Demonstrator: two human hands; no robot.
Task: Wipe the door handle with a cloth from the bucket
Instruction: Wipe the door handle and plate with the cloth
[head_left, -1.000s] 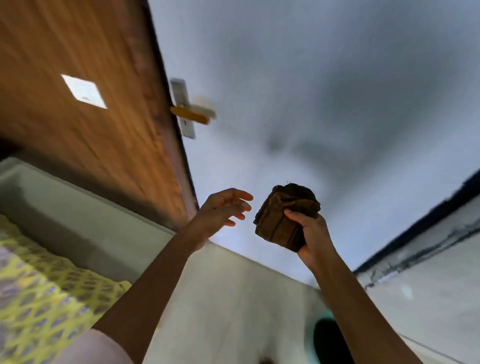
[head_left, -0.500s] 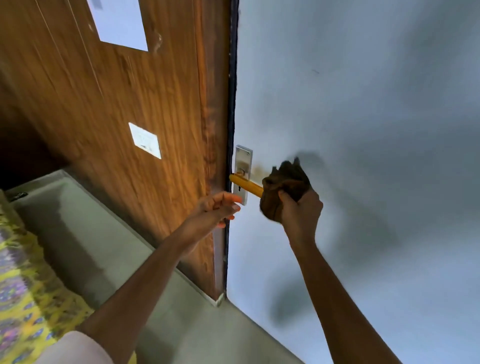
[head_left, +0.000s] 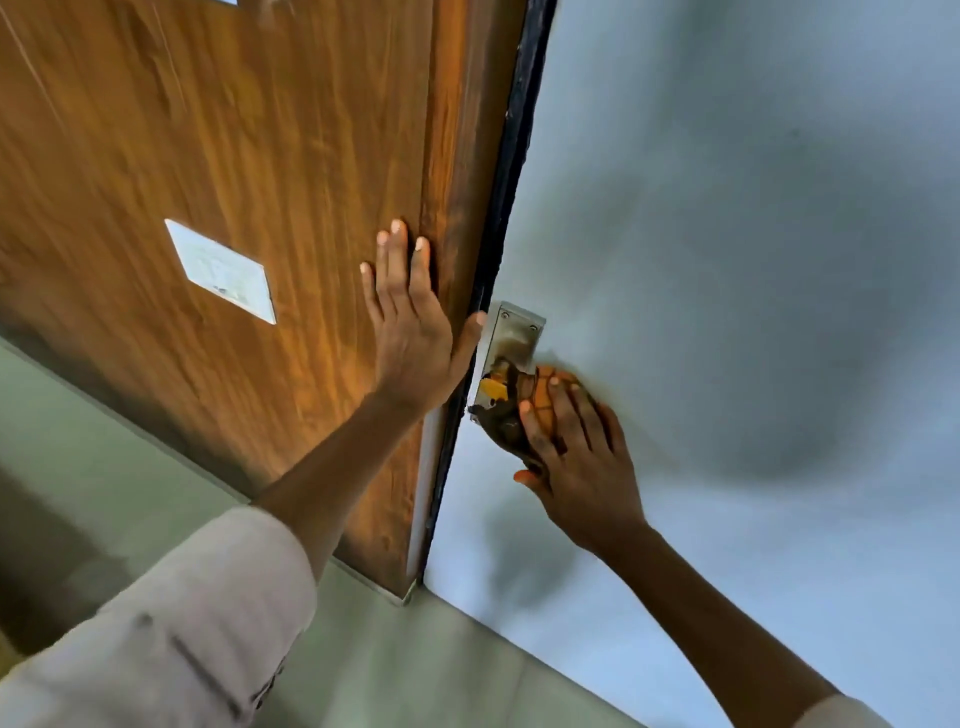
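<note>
While the right hand (head_left: 576, 457) presses a brown cloth (head_left: 506, 421) around the door handle (head_left: 492, 388), its fingers (head_left: 563, 410) curl over the wad and its thumb sits under the lower fold, so the hand is clamped on the cloth with the lever inside it. Only a short yellow stub of the handle shows, just beside the cloth on the side toward the door's edge, where it meets the silver backplate (head_left: 511, 332). That plate is fixed to the pale blue-grey door face (head_left: 727, 260) close to its black edge strip (head_left: 511, 156), with two small screws visible at its upper corners; no brand or marking can be read on it. The left hand (head_left: 410, 332) lies flat and spread on the wood-grain panel (head_left: 234, 156) on the other side of that strip, palm against the wood, fingers apart and gripping nothing, the thumb reaching across to touch the edge of the backplate. Farther out on the wood panel, toward its left side, a small white rectangular label (head_left: 221, 270) is stuck at a slant; faint grey marks show on it, but they are too blurred to read. A light-coloured sleeve (head_left: 171, 639) covers the left upper arm near the lower left corner of the view. Grey-green floor (head_left: 441, 665) runs below the bottom edges of the panel and the door.
</note>
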